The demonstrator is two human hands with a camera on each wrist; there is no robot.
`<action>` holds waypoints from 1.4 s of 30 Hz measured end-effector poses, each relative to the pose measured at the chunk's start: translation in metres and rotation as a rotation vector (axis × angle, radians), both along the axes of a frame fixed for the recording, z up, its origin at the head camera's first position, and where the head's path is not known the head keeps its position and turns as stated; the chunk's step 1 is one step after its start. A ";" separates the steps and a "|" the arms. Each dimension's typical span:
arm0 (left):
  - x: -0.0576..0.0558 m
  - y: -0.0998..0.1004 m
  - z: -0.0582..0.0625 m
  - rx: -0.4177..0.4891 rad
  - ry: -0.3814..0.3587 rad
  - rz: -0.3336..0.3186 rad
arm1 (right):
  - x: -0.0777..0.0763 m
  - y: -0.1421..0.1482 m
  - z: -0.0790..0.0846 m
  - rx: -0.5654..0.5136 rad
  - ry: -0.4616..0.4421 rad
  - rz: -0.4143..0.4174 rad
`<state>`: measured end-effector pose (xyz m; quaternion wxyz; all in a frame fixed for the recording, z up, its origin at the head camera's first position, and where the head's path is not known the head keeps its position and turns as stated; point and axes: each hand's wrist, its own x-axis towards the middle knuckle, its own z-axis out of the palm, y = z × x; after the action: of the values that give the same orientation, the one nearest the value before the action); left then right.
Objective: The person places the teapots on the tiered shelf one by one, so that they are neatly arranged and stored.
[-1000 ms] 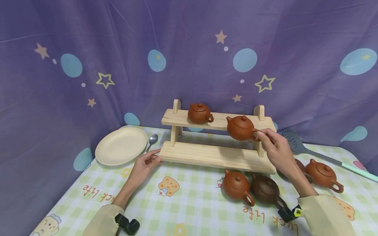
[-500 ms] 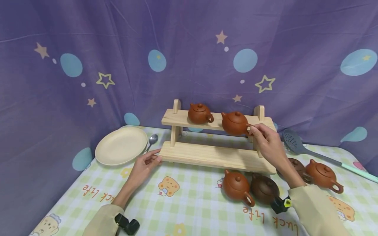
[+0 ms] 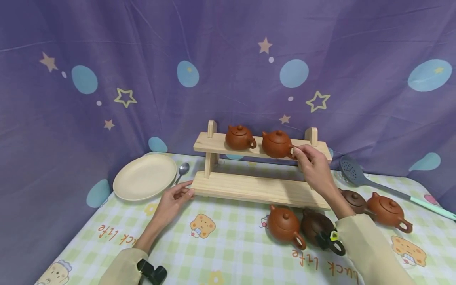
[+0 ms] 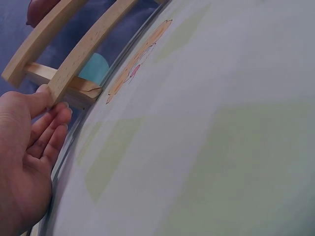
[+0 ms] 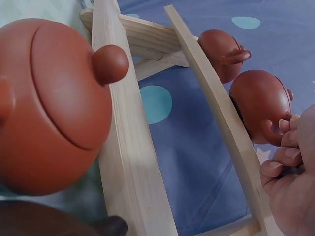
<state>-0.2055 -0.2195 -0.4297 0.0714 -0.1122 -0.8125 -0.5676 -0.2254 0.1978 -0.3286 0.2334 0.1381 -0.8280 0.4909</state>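
My right hand (image 3: 315, 166) pinches the handle of a reddish-brown teapot (image 3: 276, 144), which sits at the upper board of a wooden two-tier shelf (image 3: 249, 185). To its left on that board stands another reddish-brown teapot (image 3: 239, 138). In the right wrist view the held teapot (image 5: 261, 105) appears close against the board, though a small gap between them cannot be ruled out. My left hand (image 3: 172, 204) grips the left end of the lower board. The left wrist view shows the thumb and fingers (image 4: 56, 118) on either side of that board end.
In front of the shelf are a reddish-brown teapot (image 3: 284, 225) and a dark brown teapot (image 3: 315, 225). Further right are another dark teapot (image 3: 353, 201), a reddish one (image 3: 388, 211) and a slotted turner (image 3: 377, 185). A cream plate (image 3: 144, 178) and a spoon (image 3: 183, 170) lie left.
My right hand has carried the teapot leftward and slightly up, from the upper board's right part to beside the other teapot. My left hand has stayed on the shelf end.
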 end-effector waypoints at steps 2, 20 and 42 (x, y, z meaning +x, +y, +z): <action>0.000 0.000 0.000 0.000 0.002 0.000 | -0.002 -0.002 0.000 0.002 0.007 -0.002; 0.001 -0.001 0.000 -0.003 0.005 0.003 | -0.014 -0.018 0.003 -0.029 0.003 -0.021; 0.000 0.000 0.000 -0.008 0.002 0.005 | -0.006 -0.012 0.009 -0.059 -0.140 0.056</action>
<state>-0.2053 -0.2195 -0.4301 0.0734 -0.1110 -0.8149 -0.5642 -0.2310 0.1856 -0.3197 0.1652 0.1196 -0.8233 0.5297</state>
